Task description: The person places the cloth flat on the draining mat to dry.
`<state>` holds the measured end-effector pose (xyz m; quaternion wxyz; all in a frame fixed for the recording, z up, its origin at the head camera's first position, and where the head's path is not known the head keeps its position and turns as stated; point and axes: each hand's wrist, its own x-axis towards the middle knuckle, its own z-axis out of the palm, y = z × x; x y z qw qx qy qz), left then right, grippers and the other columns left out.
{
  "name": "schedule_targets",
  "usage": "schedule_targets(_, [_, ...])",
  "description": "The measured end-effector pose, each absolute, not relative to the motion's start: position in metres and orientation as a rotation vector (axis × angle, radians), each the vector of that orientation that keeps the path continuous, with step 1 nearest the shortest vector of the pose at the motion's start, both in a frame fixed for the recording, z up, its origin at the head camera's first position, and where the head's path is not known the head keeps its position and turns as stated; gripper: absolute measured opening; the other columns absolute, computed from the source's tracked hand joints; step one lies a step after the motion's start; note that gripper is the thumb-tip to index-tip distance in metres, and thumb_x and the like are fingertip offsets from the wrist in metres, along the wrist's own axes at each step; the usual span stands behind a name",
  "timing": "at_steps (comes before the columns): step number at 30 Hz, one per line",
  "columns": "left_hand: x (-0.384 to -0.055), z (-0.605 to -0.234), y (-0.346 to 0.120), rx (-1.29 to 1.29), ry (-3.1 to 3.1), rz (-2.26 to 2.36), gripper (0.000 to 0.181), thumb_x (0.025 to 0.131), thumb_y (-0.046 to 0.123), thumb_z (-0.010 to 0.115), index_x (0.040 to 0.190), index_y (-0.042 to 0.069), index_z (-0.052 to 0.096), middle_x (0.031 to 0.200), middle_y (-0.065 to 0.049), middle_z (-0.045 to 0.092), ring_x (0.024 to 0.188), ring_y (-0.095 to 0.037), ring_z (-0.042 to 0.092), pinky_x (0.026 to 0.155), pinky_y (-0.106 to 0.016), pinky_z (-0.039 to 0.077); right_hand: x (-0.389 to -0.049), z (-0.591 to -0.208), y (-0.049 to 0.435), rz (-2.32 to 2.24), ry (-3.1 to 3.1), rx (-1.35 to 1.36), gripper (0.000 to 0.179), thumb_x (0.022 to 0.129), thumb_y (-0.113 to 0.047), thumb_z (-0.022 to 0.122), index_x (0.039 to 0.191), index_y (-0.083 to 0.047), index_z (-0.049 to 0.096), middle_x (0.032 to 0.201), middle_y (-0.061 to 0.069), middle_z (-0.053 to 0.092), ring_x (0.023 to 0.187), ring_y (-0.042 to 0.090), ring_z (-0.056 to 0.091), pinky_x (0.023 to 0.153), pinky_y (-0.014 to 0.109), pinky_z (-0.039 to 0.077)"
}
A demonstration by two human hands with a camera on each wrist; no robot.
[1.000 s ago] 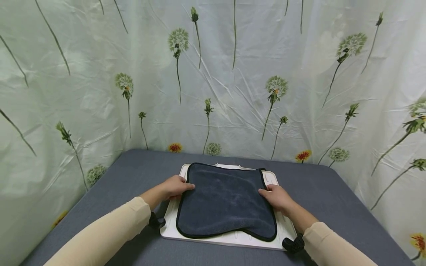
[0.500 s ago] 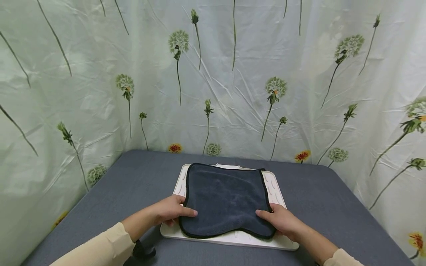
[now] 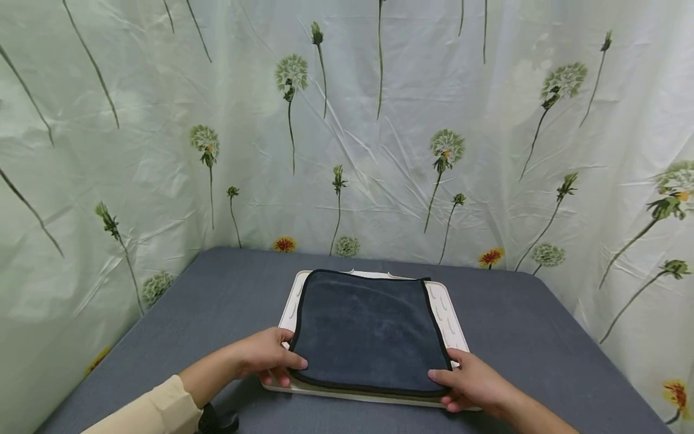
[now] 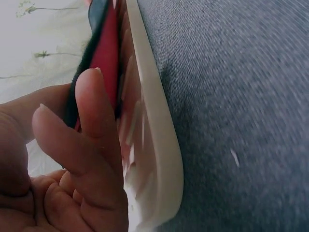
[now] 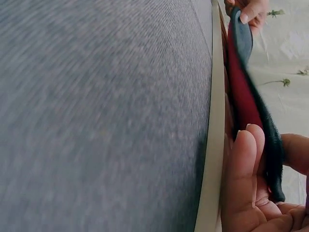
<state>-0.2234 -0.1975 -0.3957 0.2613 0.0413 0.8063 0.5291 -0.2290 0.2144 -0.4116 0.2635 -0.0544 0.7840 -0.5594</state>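
A dark blue plush cloth (image 3: 374, 331) with black edging lies over a white ridged tray (image 3: 447, 316), covering most of it. At the near left corner, my left hand (image 3: 265, 354) pinches the cloth, thumb on top and fingers underneath. My right hand (image 3: 473, 381) grips the near right corner the same way. From the left wrist, the red underside of the cloth (image 4: 105, 67) shows, raised off the tray rim (image 4: 153, 92). The right wrist view also has the cloth's near edge (image 5: 246, 99) lifted above the tray rim (image 5: 216, 106), between thumb and fingers.
The tray stands on a table (image 3: 228, 289) covered in grey-blue fabric. Behind and at both sides hangs a pale curtain (image 3: 390, 157) printed with dandelions. A black strap (image 3: 217, 420) shows at the left wrist.
Both hands have slid toward me along the cloth's sides, from about mid-length to the near corners. The cloth's wavy near edge is now pulled straight. The tray has stayed in place.
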Motion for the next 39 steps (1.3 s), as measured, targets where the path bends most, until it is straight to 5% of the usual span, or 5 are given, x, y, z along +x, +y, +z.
schedule_targets(6, [-0.222,-0.395,-0.203,0.086,2.155,1.417,0.029,0.09,0.017,0.077,0.105,0.008,0.055,0.066,-0.004,0.071,0.049,-0.005,0.062,0.041,-0.018,0.038,-0.227,-0.414,0.223,-1.479,2.141,-0.131,0.046,0.098,-0.024,0.068,0.125,0.002,0.042,0.074,0.002,0.064,0.058,0.008,0.064,0.054,0.025,0.056])
schedule_targets(24, [-0.214,-0.389,-0.198,0.078,2.309,1.212,0.041,0.083,0.016,0.084,0.102,0.007,0.049,0.061,-0.004,0.069,0.044,-0.006,0.059,0.038,-0.018,0.037,-0.22,-0.415,0.215,-1.268,2.479,-0.184,0.089,0.086,-0.027,0.083,0.149,0.007,0.03,0.062,0.004,0.06,0.046,0.012,0.053,0.044,0.031,0.051])
schedule_targets(39, [-0.211,-0.386,-0.194,0.078,2.479,1.043,0.045,0.078,0.019,0.089,0.095,0.008,0.049,0.06,-0.006,0.068,0.044,-0.01,0.058,0.038,-0.022,0.037,-0.217,-0.411,0.209,-1.035,2.695,-0.126,0.089,0.078,-0.031,0.088,0.147,0.0,0.041,0.058,0.004,0.058,0.043,0.015,0.053,0.041,0.031,0.047])
